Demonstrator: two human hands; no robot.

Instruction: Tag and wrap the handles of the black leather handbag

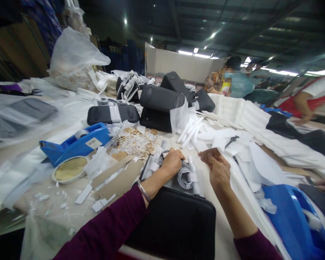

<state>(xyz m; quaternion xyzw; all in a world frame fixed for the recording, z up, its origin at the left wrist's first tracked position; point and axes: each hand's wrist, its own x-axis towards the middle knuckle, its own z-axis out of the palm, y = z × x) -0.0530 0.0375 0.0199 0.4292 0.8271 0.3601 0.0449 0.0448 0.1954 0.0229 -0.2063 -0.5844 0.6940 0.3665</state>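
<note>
A black case (176,224) lies right in front of me at the table's near edge. At its far end are a coiled grey strap (184,178) and plastic-wrapped pieces (196,180). My left hand (173,161) is closed over that far end, its fingertips pinched; what they grip is too small to make out. Just to the right, my right hand (218,168) pinches a brown card tag (210,153) between thumb and fingers. A thin light string shows at the tag's left side.
Beyond my hands lies a heap of tags with white strings (141,142). A blue tape dispenser (76,142) and a tape roll (70,169) stand left; another blue dispenser (292,220) stands right. Dark cases (162,97) are piled behind. Co-workers (219,81) are farther back.
</note>
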